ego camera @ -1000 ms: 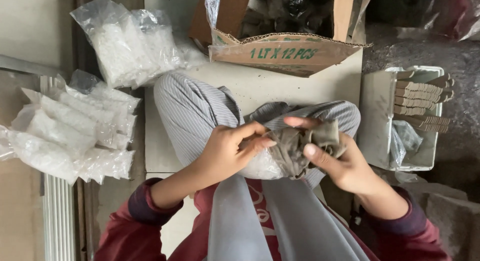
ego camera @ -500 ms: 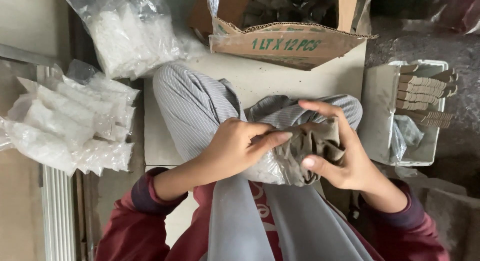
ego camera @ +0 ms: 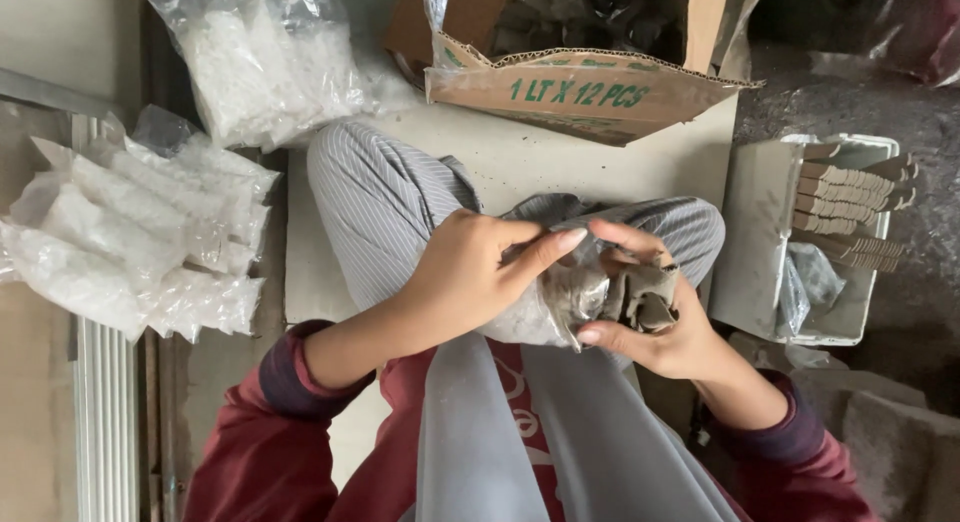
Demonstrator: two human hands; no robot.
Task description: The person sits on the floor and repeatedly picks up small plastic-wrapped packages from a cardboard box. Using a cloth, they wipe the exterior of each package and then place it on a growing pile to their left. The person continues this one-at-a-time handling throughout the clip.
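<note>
Since a second ago we've closed our left hand (ego camera: pixel 465 282) further over the clear plastic bag (ego camera: pixel 545 307), its fingers (ego camera: pixel 555 244) now stretched across the top toward the right hand (ego camera: pixel 655 317). Right-hand fingers curl around a wad of grey-brown material (ego camera: pixel 640 294) at the bag's mouth, holding it; left grips the bag itself. Bag sits over our lap, above the striped trousers (ego camera: pixel 385 207). Cardboard box (ego camera: pixel 590 92) lies ahead on the pale worktop (ego camera: pixel 520 157), filled plastic packets (ego camera: pixel 130 242) stacked to the left, and a white tray (ego camera: pixel 760 242) with brown card pieces (ego camera: pixel 850 197) off to the right.
</note>
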